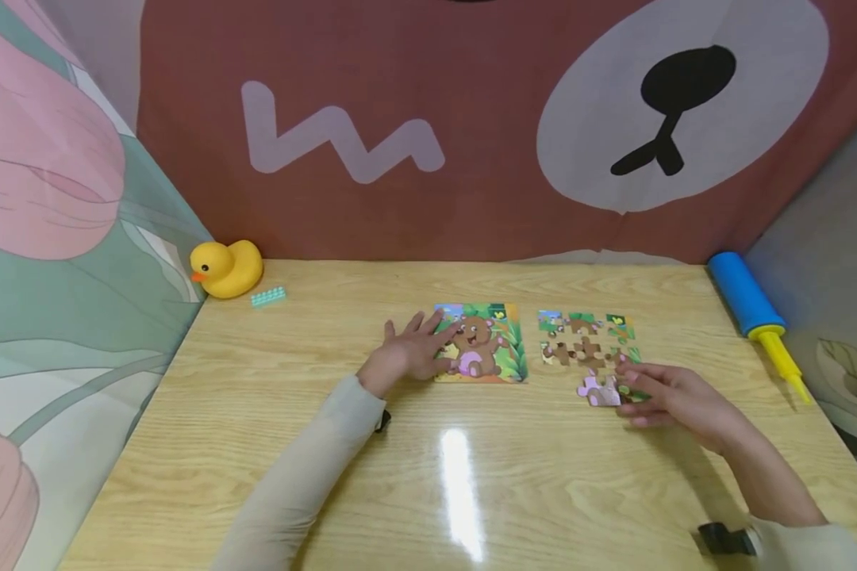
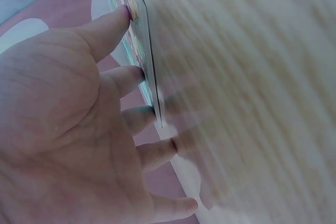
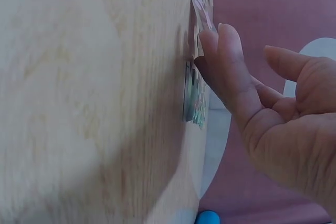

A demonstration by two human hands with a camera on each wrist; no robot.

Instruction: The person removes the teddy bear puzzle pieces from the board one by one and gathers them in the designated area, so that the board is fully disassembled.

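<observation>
My left hand [image 1: 414, 349] lies with fingers spread on the left part of a square bear picture card [image 1: 510, 349]. In the left wrist view the fingers reach to the edge of that card [image 2: 149, 51]. My right hand [image 1: 678, 400] pinches a purple-and-brown jigsaw puzzle piece [image 1: 600, 391] at its right side. This puzzle piece [image 3: 202, 11] appears tilted up off the table in the right wrist view, at the fingertips. Just beyond, several jigsaw pieces [image 1: 587, 351] of the same bear picture lie in loose rows with gaps; the right fingers partly hide some.
A yellow rubber duck [image 1: 232, 270] and a small turquoise building brick [image 1: 268, 296] stand at the back left of the wooden table [image 1: 328, 476]. A blue-and-yellow pump [image 1: 750, 297] lies along the right edge. Printed fabric walls [image 1: 471, 198] enclose the table's back and sides.
</observation>
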